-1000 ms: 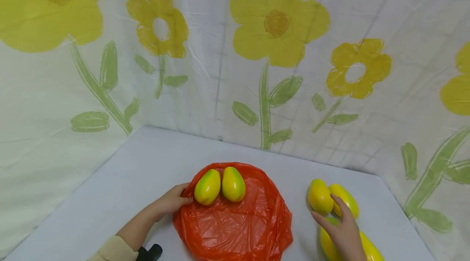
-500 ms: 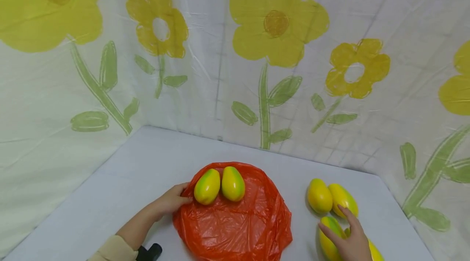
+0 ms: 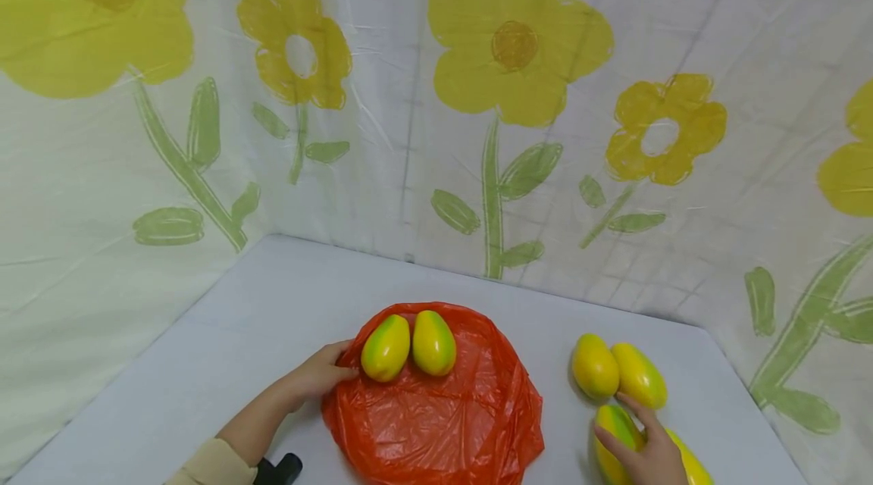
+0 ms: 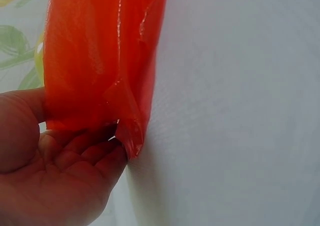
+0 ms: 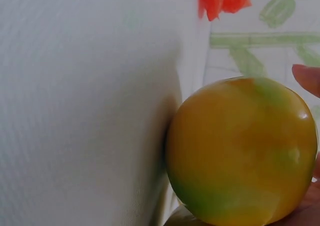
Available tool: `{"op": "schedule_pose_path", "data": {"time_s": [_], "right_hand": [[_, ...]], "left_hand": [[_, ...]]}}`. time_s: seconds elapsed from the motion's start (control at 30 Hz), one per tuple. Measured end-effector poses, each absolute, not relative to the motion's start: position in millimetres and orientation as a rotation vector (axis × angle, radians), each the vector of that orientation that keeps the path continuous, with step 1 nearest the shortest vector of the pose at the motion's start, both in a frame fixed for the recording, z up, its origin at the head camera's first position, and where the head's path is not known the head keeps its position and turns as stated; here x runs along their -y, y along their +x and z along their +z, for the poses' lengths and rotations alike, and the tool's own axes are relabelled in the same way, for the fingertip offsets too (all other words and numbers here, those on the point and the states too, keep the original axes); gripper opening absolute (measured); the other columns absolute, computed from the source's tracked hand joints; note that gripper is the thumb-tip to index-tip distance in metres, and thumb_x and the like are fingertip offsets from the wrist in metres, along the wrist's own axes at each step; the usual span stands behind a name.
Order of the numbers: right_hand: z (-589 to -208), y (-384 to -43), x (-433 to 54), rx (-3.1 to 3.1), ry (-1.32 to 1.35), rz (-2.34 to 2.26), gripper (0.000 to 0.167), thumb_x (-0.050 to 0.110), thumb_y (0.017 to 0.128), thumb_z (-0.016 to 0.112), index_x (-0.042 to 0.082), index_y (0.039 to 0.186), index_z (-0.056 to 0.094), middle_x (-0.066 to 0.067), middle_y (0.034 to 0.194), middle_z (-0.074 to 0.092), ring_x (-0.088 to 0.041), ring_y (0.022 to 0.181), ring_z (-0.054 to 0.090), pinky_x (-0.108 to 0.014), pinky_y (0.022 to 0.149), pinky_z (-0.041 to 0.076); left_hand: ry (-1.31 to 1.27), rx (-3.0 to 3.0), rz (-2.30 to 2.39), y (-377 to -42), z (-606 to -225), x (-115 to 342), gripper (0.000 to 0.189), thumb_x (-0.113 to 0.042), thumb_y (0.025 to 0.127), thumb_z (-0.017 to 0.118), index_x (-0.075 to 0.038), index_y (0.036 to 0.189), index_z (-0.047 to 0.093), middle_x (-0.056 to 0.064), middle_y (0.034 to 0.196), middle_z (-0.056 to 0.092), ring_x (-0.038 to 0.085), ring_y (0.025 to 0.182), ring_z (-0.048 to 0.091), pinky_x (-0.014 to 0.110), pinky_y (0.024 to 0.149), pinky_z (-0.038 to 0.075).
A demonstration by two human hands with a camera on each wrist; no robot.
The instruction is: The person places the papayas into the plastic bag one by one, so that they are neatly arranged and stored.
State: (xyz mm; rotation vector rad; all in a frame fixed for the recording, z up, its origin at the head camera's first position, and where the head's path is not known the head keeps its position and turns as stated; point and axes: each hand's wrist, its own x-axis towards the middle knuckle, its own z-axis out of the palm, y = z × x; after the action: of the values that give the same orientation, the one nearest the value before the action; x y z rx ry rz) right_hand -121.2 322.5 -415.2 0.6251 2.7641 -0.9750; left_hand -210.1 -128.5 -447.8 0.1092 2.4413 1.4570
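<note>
Flower-printed sheeting (image 3: 382, 189), thin and creased, backs a matte white table (image 3: 266, 303). At left, the left hand (image 3: 322, 373) pinches the near-left edge of a red plastic bag (image 3: 450, 432) between thumb and fingers; the film is thin, glossy and wrinkled, and hard pulling there could tear it or collapse the raised rim. Within that rim, at the bag's far-left part, lie a first fruit (image 3: 386, 348) and, just beside it, a second fruit (image 3: 434, 343), both smooth, shiny, egg-shaped, yellow shading to green. Should the film be tugged, either could roll, since rounded skins offer little resistance. To the right, on the table, a far-left fruit (image 3: 596, 365) sits beside a near-left fruit (image 3: 619, 424), over which the right hand (image 3: 648, 451) is spread, not clenched; in the wrist view one fingertip (image 5: 307, 79) stands clear of the skin, so no secure hold is evident. Closing unevenly could squirt this slick piece away or knock its neighbours: the elongated far-right fruit (image 3: 641, 377) and the near-right fruit (image 3: 692, 462), partly hidden by the hand, whose full shape cannot be confirmed.
</note>
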Motion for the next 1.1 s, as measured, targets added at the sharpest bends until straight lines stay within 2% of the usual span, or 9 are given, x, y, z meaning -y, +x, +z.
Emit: {"op": "schedule_pose_path", "data": {"time_s": [0.13, 0.33, 0.73, 1.1], "right_hand": [[-420, -123, -325, -2.781, 0.585, -0.921, 0.097, 0.069, 0.073, 0.06, 0.008, 0.142, 0.03, -0.031, 0.139, 0.034, -0.044, 0.112, 0.045, -0.063, 0.094, 0.038], [-426, -125, -324, -2.764, 0.579, -0.892, 0.101, 0.068, 0.07, 0.062, 0.005, 0.142, 0.03, -0.029, 0.134, 0.04, -0.033, 0.096, 0.048, -0.056, 0.087, 0.044], [-425, -122, -319, -2.83, 0.515, -0.825, 0.101, 0.066, 0.068, 0.066, 0.007, 0.142, 0.031, -0.028, 0.138, 0.039, -0.031, 0.099, 0.05, -0.057, 0.09, 0.044], [-433, -124, -324, -2.808, 0.568, -0.801, 0.108, 0.072, 0.063, 0.064, 0.008, 0.143, 0.031, -0.028, 0.136, 0.042, -0.028, 0.092, 0.051, -0.05, 0.082, 0.047]], "left_hand": [[0.094, -2.431, 1.468, -209, -447, 129, 0.051, -0.008, 0.086, 0.059, -0.006, 0.135, 0.046, 0.015, 0.132, 0.053, 0.025, 0.111, 0.054, 0.05, 0.091, 0.049], [0.108, -2.435, 1.464, -209, -446, 129, 0.051, -0.008, 0.085, 0.059, -0.005, 0.135, 0.046, 0.016, 0.132, 0.053, 0.025, 0.109, 0.054, 0.048, 0.089, 0.051], [0.101, -2.433, 1.459, -210, -446, 129, 0.05, -0.008, 0.086, 0.059, -0.005, 0.135, 0.046, 0.017, 0.132, 0.052, 0.025, 0.109, 0.055, 0.048, 0.09, 0.051], [0.114, -2.43, 1.471, -210, -448, 129, 0.051, -0.008, 0.086, 0.059, -0.004, 0.135, 0.045, 0.017, 0.132, 0.052, 0.024, 0.108, 0.055, 0.048, 0.089, 0.051]]}}
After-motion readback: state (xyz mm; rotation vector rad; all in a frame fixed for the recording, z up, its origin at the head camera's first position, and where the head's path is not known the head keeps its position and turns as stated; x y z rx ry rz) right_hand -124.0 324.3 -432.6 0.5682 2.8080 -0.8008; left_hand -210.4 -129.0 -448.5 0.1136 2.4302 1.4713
